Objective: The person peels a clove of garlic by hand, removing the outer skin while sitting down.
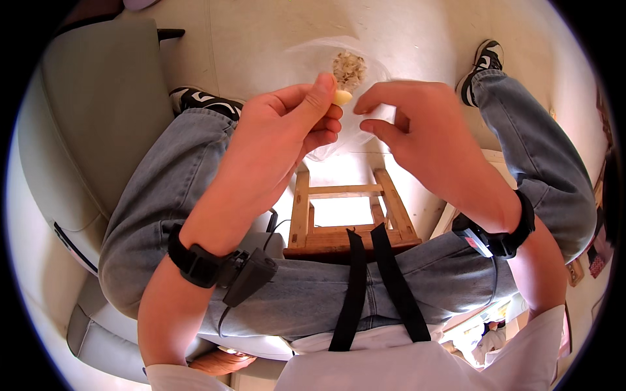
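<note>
Between the thumb and forefinger of my left hand (288,124) is a pale yellow peeled garlic clove (343,97), its tip pointing right. My right hand (418,115) hovers just right of the clove, thumb and forefinger apart, with nothing seen between them; it looks slightly blurred. Below and beyond both hands, a clear plastic bag (315,58) lies spread on the floor. A small heap of papery, light-brown garlic skins (349,68) rests on it, partly behind my left thumb and the clove.
A wooden stool (299,215) stands between my legs. At the left is a grey upholstered seat (107,93). My shoes (481,66) rest on the pale floor (254,34). Strapped to my wrists are a dark device (252,276) on the left and another device (481,239) on the right.
</note>
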A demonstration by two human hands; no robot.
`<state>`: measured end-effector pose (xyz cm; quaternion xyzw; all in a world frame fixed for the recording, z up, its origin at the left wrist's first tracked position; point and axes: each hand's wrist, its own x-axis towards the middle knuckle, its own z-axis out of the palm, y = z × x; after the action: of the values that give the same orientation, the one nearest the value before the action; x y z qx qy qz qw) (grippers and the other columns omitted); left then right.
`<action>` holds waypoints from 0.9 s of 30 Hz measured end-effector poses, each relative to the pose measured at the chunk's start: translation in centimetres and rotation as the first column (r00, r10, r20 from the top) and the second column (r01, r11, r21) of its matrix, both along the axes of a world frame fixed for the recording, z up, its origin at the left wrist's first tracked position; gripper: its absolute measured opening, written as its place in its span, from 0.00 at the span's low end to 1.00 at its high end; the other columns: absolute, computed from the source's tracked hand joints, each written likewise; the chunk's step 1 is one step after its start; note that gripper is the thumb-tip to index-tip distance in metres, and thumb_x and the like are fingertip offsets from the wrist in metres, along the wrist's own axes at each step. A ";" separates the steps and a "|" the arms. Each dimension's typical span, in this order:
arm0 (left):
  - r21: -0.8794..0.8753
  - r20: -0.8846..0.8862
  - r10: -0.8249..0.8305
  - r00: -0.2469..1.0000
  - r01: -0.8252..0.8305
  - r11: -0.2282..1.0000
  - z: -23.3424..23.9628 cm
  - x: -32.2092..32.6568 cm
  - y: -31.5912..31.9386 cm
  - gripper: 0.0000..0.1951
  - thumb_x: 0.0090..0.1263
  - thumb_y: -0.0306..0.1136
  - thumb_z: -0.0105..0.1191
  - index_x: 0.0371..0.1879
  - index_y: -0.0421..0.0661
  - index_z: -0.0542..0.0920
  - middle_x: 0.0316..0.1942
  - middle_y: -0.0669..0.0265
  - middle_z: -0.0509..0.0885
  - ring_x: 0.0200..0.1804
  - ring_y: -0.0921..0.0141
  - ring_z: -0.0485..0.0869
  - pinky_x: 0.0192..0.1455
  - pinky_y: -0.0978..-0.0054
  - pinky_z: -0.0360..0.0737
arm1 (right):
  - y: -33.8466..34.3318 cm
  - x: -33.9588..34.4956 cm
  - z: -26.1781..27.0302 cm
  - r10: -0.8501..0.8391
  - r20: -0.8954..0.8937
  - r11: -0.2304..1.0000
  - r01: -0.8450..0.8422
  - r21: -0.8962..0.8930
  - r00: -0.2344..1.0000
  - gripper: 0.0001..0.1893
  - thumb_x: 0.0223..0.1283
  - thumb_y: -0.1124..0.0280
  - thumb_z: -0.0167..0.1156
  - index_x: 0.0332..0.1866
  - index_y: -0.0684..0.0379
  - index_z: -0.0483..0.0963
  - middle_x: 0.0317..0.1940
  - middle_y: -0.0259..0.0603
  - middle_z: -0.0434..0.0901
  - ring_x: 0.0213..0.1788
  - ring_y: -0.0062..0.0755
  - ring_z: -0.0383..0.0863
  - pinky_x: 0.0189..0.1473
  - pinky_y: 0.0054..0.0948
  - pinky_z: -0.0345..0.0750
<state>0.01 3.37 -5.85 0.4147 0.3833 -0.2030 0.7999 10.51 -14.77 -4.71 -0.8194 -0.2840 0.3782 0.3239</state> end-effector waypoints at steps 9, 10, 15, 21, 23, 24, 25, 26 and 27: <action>0.125 -0.059 0.028 0.998 -0.020 0.992 0.3 -0.3 -0.7 0.20 0.80 0.47 0.60 0.41 0.38 0.87 0.31 0.70 0.84 0.34 0.79 0.79 0.43 0.82 0.79 | -0.1 -0.3 -0.5 -0.098 0.005 0.978 0.095 0.186 0.995 0.17 0.61 0.75 0.71 0.54 0.63 0.80 0.42 0.42 0.88 0.32 0.29 0.90 0.34 0.24 0.82; 0.144 -0.049 0.025 0.998 -0.018 0.989 0.3 -0.3 -0.7 0.20 0.80 0.47 0.61 0.40 0.38 0.87 0.31 0.70 0.84 0.34 0.79 0.79 0.43 0.82 0.79 | 0.3 -0.4 0.4 -0.114 -0.110 0.984 0.128 0.121 0.987 0.17 0.61 0.75 0.72 0.55 0.63 0.80 0.44 0.42 0.88 0.33 0.30 0.90 0.35 0.25 0.83; 0.110 -0.007 -0.040 0.999 0.040 0.993 1.2 -1.1 -1.7 0.18 0.80 0.44 0.62 0.39 0.37 0.88 0.30 0.69 0.84 0.33 0.80 0.78 0.41 0.81 0.78 | 0.3 -1.1 0.4 -0.032 -0.035 0.968 0.039 0.248 0.999 0.14 0.60 0.77 0.73 0.50 0.66 0.83 0.36 0.41 0.88 0.31 0.25 0.88 0.34 0.23 0.81; 0.387 0.085 -0.315 0.945 0.260 0.884 2.9 -0.4 -0.9 0.18 0.80 0.40 0.61 0.34 0.35 0.88 0.25 0.69 0.84 0.28 0.79 0.78 0.35 0.80 0.76 | 0.6 -0.3 3.0 -0.019 -0.194 0.980 0.057 0.189 0.981 0.09 0.63 0.80 0.68 0.47 0.66 0.86 0.31 0.44 0.88 0.32 0.27 0.90 0.36 0.24 0.83; 0.499 0.061 -0.434 0.899 0.349 0.793 3.3 0.4 -0.3 0.18 0.80 0.39 0.60 0.35 0.33 0.88 0.24 0.67 0.85 0.27 0.79 0.79 0.33 0.78 0.76 | 0.7 -0.5 2.5 -0.091 -0.273 0.967 0.150 0.205 0.958 0.09 0.63 0.82 0.66 0.47 0.65 0.86 0.30 0.48 0.88 0.30 0.29 0.89 0.37 0.26 0.84; 0.485 0.126 -0.347 0.929 0.248 0.839 3.2 0.2 -0.6 0.15 0.78 0.35 0.61 0.38 0.32 0.88 0.23 0.65 0.85 0.27 0.78 0.81 0.31 0.77 0.76 | 0.5 -0.2 2.1 -0.080 -0.215 0.971 0.125 0.203 0.973 0.09 0.65 0.81 0.65 0.48 0.66 0.86 0.33 0.47 0.90 0.34 0.27 0.91 0.40 0.25 0.86; 0.552 0.105 -0.394 0.913 0.276 0.787 3.4 0.4 -0.4 0.13 0.77 0.34 0.62 0.37 0.32 0.88 0.23 0.63 0.86 0.27 0.76 0.82 0.30 0.75 0.76 | 0.6 0.0 2.0 -0.101 -0.218 0.971 0.144 0.189 0.971 0.09 0.66 0.81 0.64 0.49 0.67 0.86 0.33 0.47 0.90 0.34 0.27 0.91 0.40 0.25 0.86; 0.615 0.077 -0.437 0.896 0.302 0.728 3.8 0.7 -0.1 0.12 0.75 0.32 0.62 0.37 0.32 0.88 0.24 0.61 0.86 0.26 0.74 0.83 0.30 0.73 0.77 | 0.9 0.2 2.0 -0.122 -0.222 0.971 0.163 0.177 0.967 0.09 0.67 0.81 0.64 0.49 0.68 0.86 0.33 0.47 0.90 0.35 0.26 0.91 0.41 0.25 0.86; 0.664 0.043 -0.473 0.880 0.329 0.671 4.0 0.8 0.2 0.11 0.74 0.31 0.63 0.37 0.32 0.88 0.24 0.60 0.86 0.26 0.72 0.84 0.30 0.72 0.77 | 1.2 0.3 2.1 -0.143 -0.232 0.971 0.181 0.153 0.962 0.09 0.68 0.81 0.63 0.49 0.68 0.85 0.33 0.47 0.90 0.35 0.26 0.91 0.41 0.25 0.86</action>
<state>0.82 3.54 -1.84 0.7546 0.2404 -0.1866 0.5813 10.77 -13.60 -2.64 -0.7620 -0.2100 0.4123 0.4530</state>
